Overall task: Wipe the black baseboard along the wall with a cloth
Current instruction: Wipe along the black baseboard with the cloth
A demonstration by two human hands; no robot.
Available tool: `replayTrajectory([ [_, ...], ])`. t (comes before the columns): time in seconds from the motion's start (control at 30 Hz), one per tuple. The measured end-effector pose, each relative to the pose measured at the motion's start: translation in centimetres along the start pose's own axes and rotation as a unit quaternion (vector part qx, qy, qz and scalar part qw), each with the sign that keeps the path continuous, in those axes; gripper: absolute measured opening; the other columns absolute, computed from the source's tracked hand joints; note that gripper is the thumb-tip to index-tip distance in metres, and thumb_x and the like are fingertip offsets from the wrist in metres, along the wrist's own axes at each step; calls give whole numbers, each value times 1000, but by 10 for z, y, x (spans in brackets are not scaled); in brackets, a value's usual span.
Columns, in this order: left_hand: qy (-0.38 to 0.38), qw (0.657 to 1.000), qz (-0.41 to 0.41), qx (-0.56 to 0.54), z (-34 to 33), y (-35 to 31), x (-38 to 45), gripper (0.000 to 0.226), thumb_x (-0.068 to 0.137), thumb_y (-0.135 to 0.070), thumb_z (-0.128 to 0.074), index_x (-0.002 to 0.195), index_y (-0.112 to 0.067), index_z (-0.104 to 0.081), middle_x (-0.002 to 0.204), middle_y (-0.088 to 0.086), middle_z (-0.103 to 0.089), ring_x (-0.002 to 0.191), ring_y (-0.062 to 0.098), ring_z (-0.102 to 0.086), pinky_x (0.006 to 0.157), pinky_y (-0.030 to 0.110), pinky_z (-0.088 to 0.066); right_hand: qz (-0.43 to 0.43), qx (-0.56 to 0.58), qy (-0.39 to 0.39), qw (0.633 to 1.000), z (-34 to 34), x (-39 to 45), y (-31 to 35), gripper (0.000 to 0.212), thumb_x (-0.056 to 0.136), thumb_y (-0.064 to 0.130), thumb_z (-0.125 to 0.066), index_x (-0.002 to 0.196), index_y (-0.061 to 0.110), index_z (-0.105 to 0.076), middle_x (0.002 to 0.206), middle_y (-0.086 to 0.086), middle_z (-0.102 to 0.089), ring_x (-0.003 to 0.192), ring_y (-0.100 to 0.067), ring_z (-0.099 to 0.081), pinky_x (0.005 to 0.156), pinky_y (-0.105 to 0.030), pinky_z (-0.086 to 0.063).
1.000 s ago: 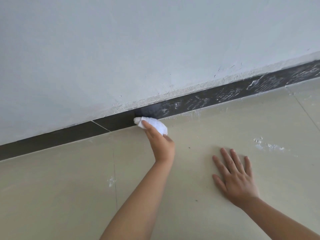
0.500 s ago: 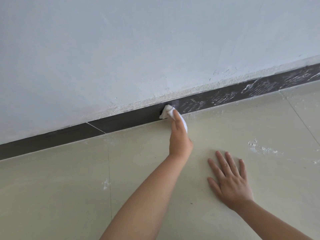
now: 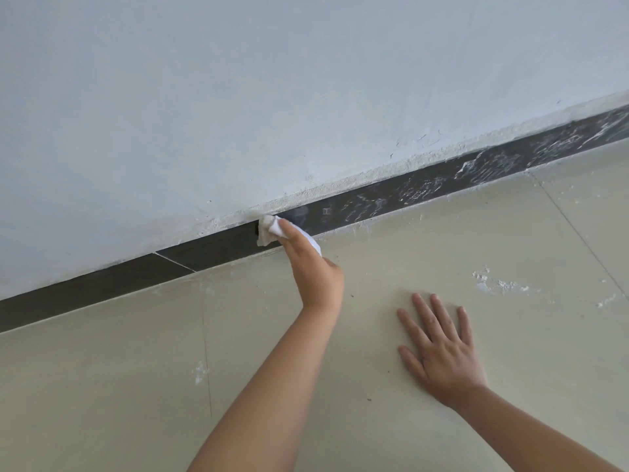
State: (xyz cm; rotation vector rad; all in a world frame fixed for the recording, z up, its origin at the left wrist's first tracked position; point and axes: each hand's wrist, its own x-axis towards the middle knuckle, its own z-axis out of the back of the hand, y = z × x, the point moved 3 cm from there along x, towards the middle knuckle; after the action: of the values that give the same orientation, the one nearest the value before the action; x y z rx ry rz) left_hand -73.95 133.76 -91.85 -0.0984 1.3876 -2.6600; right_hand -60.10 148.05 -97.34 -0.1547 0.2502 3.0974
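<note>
Pale tiled floor (image 3: 102,386), dusted here and there with white plaster flecks, running up to a light wall (image 3: 238,97). Nearest, resting flat on the tile: right hand (image 3: 439,349), fingers straight and spread, holding nothing, seemingly bracing body weight. Further in, reaching toward the wall: left hand (image 3: 311,267), fingers curled round a white cloth (image 3: 269,229), index finger laid along its top and pressing the wad against the black baseboard (image 3: 211,248). Cloth touching both the baseboard face and its upper edge, right where rough plaster meets the black strip. Left of the cloth, baseboard dark and mostly clean, crossed by one thin pale joint line; right of it, heavy white smears and scribbled streaks all the way to the frame's edge. Probably mid-stroke, with the dirtier half of the visible run left to do. Risks from here, as a judgement: loose crumbs along the plaster lip knocked down by the cloth and falling onto already wiped sections; a loaded cloth smearing white residue rather than lifting it; floor dust near the skirting dragged back up; bracing palm slipping on powdery tile.
</note>
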Motion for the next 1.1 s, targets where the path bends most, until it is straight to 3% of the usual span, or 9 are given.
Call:
replayTrajectory([
  [0.1, 22, 1000, -15, -3, -15, -17, -4, 77, 76, 21, -30, 141, -3, 2, 151, 16, 13, 141, 26, -9, 78, -13, -8, -6, -3, 6, 1000, 0, -1, 0, 75, 95, 49, -1, 113, 15, -66, 126, -14, -58, 122, -28, -32, 106, -42, -5],
  [0.23, 125, 991, -47, 15, -38, -38, -13, 81, 75, 18, -36, 142, -8, 2, 152, 15, 12, 133, 30, -23, 87, 18, -26, -4, -3, 12, 1000, 1, -1, 0, 76, 95, 49, -1, 114, 15, -65, 127, -15, -57, 122, -28, -31, 106, -42, -4],
  [0.33, 163, 985, -50, 32, -47, -42, -15, 87, 75, 17, -40, 143, -13, 7, 152, 10, 17, 129, 29, -28, 83, 26, -37, -4, -5, 10, 1000, 1, -1, 0, 76, 95, 49, 0, 114, 15, -65, 127, -15, -57, 123, -27, -31, 106, -42, -4],
  [0.47, 89, 993, -73, -4, -33, -23, -18, 80, 77, 19, -33, 135, -18, 9, 142, 0, 18, 139, 25, -7, 93, -3, -8, -9, -12, 10, 1000, 3, -1, -1, 76, 95, 49, 0, 113, 15, -66, 125, -15, -58, 122, -27, -32, 105, -42, -5],
  [0.6, -3, 999, 29, 28, -2, 23, -6, 73, 84, 13, -34, 141, -6, 8, 150, 11, 15, 139, 19, -2, 90, -6, 4, -17, -24, 23, 999, 4, -1, -2, 76, 95, 48, 0, 112, 17, -67, 124, -13, -59, 121, -33, -45, 105, -42, -6],
  [0.7, -6, 999, 46, 29, 1, 33, 2, 74, 84, 13, -35, 140, -2, 11, 149, 14, 20, 135, 9, 8, 84, -11, 11, -22, -29, 44, 998, 6, 0, -1, 76, 96, 47, 0, 111, 17, -67, 124, -14, -60, 112, -38, -56, 104, -43, -7],
  [0.83, 60, 995, 83, 7, -22, 19, 4, 75, 86, 8, -38, 139, 0, 15, 147, 19, 23, 140, 22, 11, 99, 8, 1, -29, -29, 73, 996, 7, 0, -1, 75, 95, 47, 0, 112, 17, -67, 125, -13, -59, 117, -35, -52, 105, -42, -7],
  [0.9, 112, 991, 75, -5, -38, 7, -1, 75, 87, 7, -40, 138, 1, 15, 146, 22, 23, 140, 26, 13, 104, 16, 0, -26, -23, 78, 996, 7, -1, -1, 75, 95, 48, 0, 113, 17, -66, 126, -13, -58, 123, -32, -40, 106, -42, -6],
  [1.1, 263, 964, 12, -46, -69, -26, -14, 77, 87, 5, -39, 139, -6, 17, 150, 15, 16, 141, 23, 7, 101, 12, -1, -26, -17, 86, 996, 5, -1, 0, 75, 95, 48, 0, 114, 17, -65, 127, -13, -57, 123, -26, -32, 106, -42, -5],
])
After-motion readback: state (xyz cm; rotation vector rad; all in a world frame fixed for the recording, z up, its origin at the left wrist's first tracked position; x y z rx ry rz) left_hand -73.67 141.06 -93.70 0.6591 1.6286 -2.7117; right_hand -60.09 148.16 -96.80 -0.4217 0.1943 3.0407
